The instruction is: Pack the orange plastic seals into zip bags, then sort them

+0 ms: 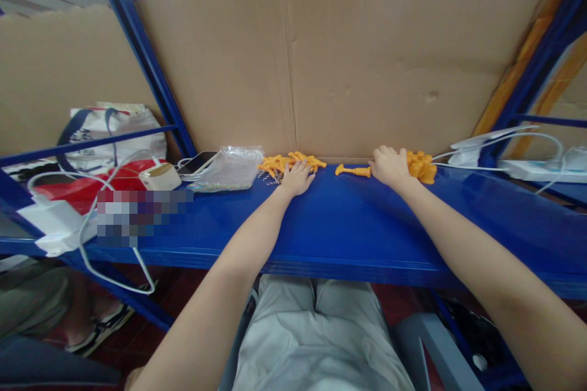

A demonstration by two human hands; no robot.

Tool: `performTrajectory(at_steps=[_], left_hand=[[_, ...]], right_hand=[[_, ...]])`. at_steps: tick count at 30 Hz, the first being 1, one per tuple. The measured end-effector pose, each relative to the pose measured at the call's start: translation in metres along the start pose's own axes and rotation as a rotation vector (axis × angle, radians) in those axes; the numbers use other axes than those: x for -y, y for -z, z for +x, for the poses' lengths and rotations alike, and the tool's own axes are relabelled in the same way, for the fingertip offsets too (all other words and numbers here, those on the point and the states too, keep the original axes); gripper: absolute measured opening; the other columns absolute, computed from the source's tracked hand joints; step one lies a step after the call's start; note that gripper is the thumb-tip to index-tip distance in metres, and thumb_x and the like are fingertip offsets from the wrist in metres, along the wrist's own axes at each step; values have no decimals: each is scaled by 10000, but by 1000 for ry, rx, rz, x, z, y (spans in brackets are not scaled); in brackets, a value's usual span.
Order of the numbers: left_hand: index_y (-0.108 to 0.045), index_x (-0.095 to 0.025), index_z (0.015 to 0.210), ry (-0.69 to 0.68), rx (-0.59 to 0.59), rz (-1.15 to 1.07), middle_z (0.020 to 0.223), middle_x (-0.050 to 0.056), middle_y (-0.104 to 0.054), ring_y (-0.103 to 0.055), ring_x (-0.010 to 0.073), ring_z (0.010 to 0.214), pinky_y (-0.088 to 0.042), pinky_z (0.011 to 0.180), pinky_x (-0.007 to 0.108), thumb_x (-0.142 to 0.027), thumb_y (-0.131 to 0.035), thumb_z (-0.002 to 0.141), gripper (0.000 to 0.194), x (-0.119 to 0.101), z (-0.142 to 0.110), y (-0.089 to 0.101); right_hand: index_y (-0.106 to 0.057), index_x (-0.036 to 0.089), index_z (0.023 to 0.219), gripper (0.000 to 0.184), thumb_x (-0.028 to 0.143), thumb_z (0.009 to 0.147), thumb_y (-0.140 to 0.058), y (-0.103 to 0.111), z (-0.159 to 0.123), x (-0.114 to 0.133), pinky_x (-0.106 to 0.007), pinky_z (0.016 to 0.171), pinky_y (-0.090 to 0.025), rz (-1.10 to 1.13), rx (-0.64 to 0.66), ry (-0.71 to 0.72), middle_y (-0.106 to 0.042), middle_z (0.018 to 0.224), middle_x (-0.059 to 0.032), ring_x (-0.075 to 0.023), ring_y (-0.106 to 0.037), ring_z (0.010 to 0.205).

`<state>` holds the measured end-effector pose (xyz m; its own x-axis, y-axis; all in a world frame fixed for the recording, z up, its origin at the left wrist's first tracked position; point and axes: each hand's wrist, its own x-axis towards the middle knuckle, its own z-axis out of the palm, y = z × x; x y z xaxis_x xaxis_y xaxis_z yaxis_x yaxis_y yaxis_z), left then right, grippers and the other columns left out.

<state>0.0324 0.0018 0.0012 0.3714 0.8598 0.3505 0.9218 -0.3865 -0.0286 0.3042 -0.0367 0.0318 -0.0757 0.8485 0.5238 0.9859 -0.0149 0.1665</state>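
My left hand [297, 178] lies on a heap of small orange plastic pieces [276, 164], its fingers spread and resting on them. Thin metal chains [270, 178] show among the pieces at the heap's near edge. Farther right, my right hand [389, 165] is low over the tabletop, fingers bent and somewhat apart; its palm side is hidden. Against its right side sits a second cluster of orange pieces [422, 167], partly covered by the hand. A single orange piece [353, 170], with a slim shaft and wider ends, lies just left of the right hand's thumb.
Left of the heap are clear plastic bags [229, 170] and a phone [198, 162]. White chargers and cables [55, 220] cover the table's left end. A cardboard panel [358, 61] closes off the back of the blue table [339, 226]. More white cable [550, 134] runs at right. Another person's leg [41, 299] shows lower left.
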Motion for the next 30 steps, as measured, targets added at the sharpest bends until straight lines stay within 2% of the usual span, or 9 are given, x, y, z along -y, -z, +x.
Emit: performTrajectory(at_steps=[2, 5, 12, 15, 18, 20, 22, 25, 30], left_hand=[[-447, -215, 1502, 4, 7, -1, 1615, 112, -384, -294, 311, 1515, -199, 1225, 600, -377, -329, 1024, 518, -1, -1, 1], [-454, -214, 1495, 2, 11, -1, 1611, 109, -392, -297, 299, 1515, -210, 1225, 591, -369, -330, 1025, 510, -3, -2, 4], [-496, -208, 1461, -150, -45, -27, 1574, 123, -447, -346, 280, 1496, -198, 1228, 596, -308, -362, 1012, 480, -12, 0, 7], [-500, -179, 1451, -270, -77, -46, 1562, 136, -461, -368, 264, 1486, -200, 1240, 554, -297, -378, 1008, 475, -22, 1, 7], [-513, -176, 1421, -389, -121, -68, 1531, 130, -504, -417, 235, 1457, -217, 1247, 498, -279, -403, 1007, 440, -34, 2, 7], [-548, -155, 1359, -422, -156, -82, 1448, 142, -582, -499, 226, 1389, -238, 1243, 470, -255, -423, 1004, 390, -40, 3, 8], [-608, -134, 1233, -418, -184, -90, 1279, 144, -681, -602, 222, 1260, -262, 1232, 458, -218, -413, 1005, 312, -43, 5, 10], [-654, -132, 1026, -417, -205, -83, 1044, 121, -731, -672, 215, 1089, -309, 1204, 447, -174, -371, 1006, 287, -41, 7, 13], [-655, -138, 957, -474, -223, -86, 1000, 122, -725, -674, 216, 1018, -364, 1160, 446, -160, -401, 975, 256, -35, 5, 14]], right_hand=[[-619, 110, 1272, 418, 279, 977, -376, -5, -4, 12, -556, 1047, -333, 33, 40, 94, -621, 1309, -221, -342, -546, 1229], [-606, 126, 1322, 432, 286, 975, -402, -16, -7, 26, -602, 1102, -270, 61, 170, 124, -607, 1360, -209, -346, -526, 1273], [-677, 111, 1195, 396, 314, 973, -419, -15, -8, 36, -505, 990, -366, 91, 271, 108, -675, 1240, -226, -346, -608, 1177], [-642, 118, 1192, 349, 270, 960, -430, -12, -8, 36, -489, 970, -338, 98, 206, 210, -695, 1188, -217, -331, -622, 1130], [-607, 127, 1194, 328, 224, 966, -392, -9, -9, 36, -481, 989, -290, 111, 14, 369, -701, 1150, -205, -315, -609, 1090], [-598, 123, 1194, 331, 211, 975, -365, -5, -10, 38, -480, 1012, -257, 122, -89, 457, -699, 1135, -206, -311, -598, 1072], [-594, 113, 1198, 340, 214, 983, -350, 0, -11, 41, -476, 1022, -241, 125, -131, 507, -699, 1119, -207, -311, -596, 1059], [-579, 103, 1233, 358, 243, 1000, -346, 3, -12, 47, -475, 1011, -249, 133, -117, 531, -695, 1149, -212, -315, -601, 1069], [-574, 116, 1239, 345, 273, 1019, -359, 0, -14, 53, -449, 969, -290, 189, 40, 512, -689, 1215, -195, -307, -615, 1122]])
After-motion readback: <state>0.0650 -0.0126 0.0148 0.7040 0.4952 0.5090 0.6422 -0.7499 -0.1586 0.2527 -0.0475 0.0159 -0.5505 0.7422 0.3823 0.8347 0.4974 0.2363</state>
